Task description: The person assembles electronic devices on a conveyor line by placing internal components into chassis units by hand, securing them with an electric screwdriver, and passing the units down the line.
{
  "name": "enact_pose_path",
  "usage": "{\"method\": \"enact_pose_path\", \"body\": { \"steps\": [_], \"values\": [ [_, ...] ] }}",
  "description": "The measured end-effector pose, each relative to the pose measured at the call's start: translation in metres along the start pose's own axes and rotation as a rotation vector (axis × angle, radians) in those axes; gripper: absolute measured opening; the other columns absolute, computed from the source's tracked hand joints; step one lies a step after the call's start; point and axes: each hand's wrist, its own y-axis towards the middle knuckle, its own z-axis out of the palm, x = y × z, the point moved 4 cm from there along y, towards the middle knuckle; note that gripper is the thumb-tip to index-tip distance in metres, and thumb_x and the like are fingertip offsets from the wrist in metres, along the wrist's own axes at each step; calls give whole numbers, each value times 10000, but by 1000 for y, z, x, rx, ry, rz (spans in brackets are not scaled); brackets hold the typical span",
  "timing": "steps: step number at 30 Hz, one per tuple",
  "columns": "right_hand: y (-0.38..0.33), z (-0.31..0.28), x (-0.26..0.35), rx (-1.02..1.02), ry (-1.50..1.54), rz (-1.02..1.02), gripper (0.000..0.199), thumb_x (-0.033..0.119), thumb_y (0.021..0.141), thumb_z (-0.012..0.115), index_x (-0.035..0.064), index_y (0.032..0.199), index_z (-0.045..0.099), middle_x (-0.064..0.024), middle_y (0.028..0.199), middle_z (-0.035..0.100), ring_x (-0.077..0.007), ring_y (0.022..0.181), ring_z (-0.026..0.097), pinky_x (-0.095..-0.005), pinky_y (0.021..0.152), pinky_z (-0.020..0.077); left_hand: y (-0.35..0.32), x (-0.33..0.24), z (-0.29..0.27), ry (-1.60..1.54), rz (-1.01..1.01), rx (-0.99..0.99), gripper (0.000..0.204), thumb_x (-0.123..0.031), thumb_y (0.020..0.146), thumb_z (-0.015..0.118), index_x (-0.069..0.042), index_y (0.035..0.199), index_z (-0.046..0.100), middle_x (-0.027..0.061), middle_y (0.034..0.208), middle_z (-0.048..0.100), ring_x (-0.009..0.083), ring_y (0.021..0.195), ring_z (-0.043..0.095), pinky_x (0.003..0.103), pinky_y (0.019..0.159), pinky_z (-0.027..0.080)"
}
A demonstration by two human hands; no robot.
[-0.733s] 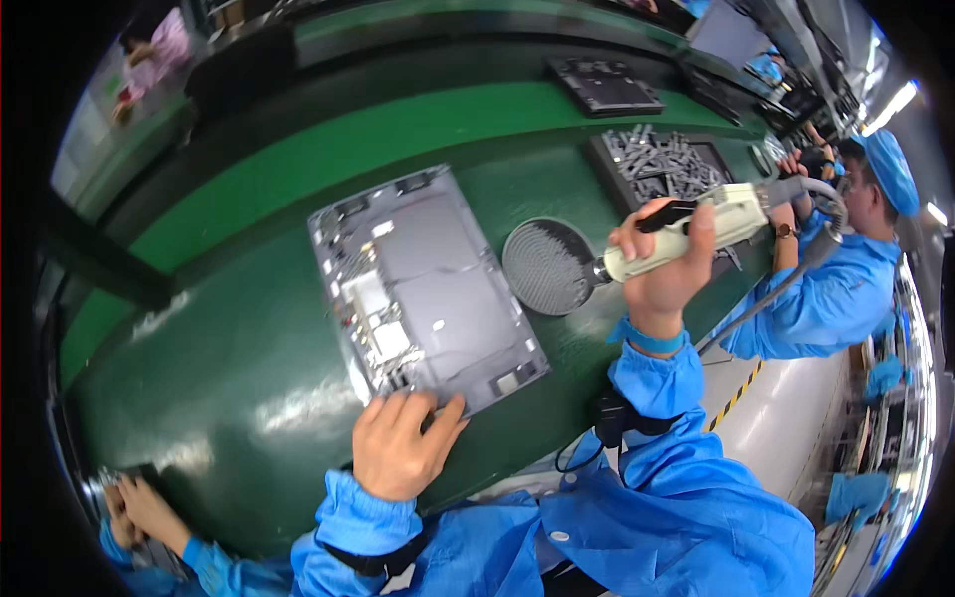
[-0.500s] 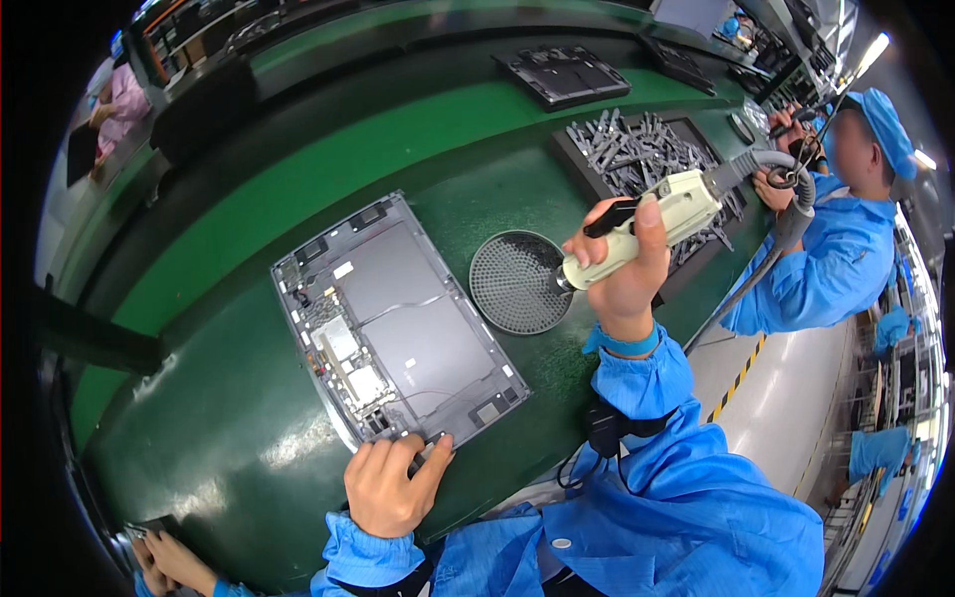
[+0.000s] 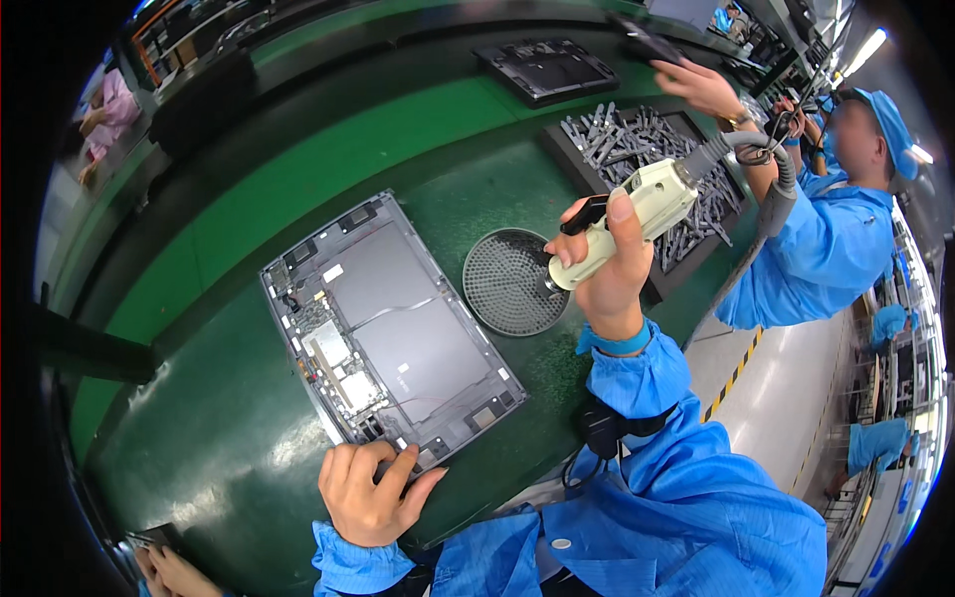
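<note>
An opened laptop base point(image 3: 413, 318), dark grey with its circuit board bare along the left side, lies tilted on the green bench. My left hand point(image 3: 370, 495) is at its near edge, fingers bent against the rim and thumb beside the corner. My right hand point(image 3: 615, 261) is wrapped round a cream electric screwdriver point(image 3: 647, 206) with a black lever and a thick grey hose. Its tip points down over the right side of a round grey dish point(image 3: 497, 282) with a grid of small holes. Whether the tip carries a screw cannot be seen.
Behind the screwdriver sits a dark tray point(image 3: 587, 169) heaped with grey strip-like parts. Another laptop base point(image 3: 552, 72) lies farther back. A co-worker point(image 3: 811, 239) at the right reaches across with a dark blurred part point(image 3: 647, 42). Another person's hands point(image 3: 169, 572) show at lower left.
The co-worker's arm has swung over the tray toward the back, carrying a dark part. My left hand and the laptop base have shifted slightly left. The screwdriver stays over the dish.
</note>
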Motion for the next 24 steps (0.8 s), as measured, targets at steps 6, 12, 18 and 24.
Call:
{"method": "enact_pose_path", "body": {
  "steps": [6,12,18,24],
  "values": [
    [1,1,0,26,4,5,451,409,901,500,-22,792,578,-41,496,450,-144,457,473,-307,524,487,2,3,-3,-38,-10,14,367,-219,528,818,-32,805,666,80,778,537,256,689,482,348,568,393],
    [-2,-1,-1,-9,37,19,437,402,904,503,-24,838,573,-46,521,461,-157,472,474,-333,568,482,-3,7,-7,-95,-15,22,461,-230,515,829,-17,879,642,92,850,568,276,779,502,353,654,440],
    [-16,10,28,73,102,-69,501,457,902,471,-31,854,577,-42,515,466,-159,482,478,-331,544,472,-12,16,-6,-126,-38,-2,435,-176,491,827,-40,856,632,72,898,587,276,793,517,357,670,454],
    [-80,73,48,553,328,42,692,636,879,376,-37,900,535,-25,547,473,-151,525,500,-322,582,460,-9,19,-7,-185,-32,-12,442,-137,500,812,-45,885,615,65,907,585,280,821,530,359,687,472]
  ]
}}
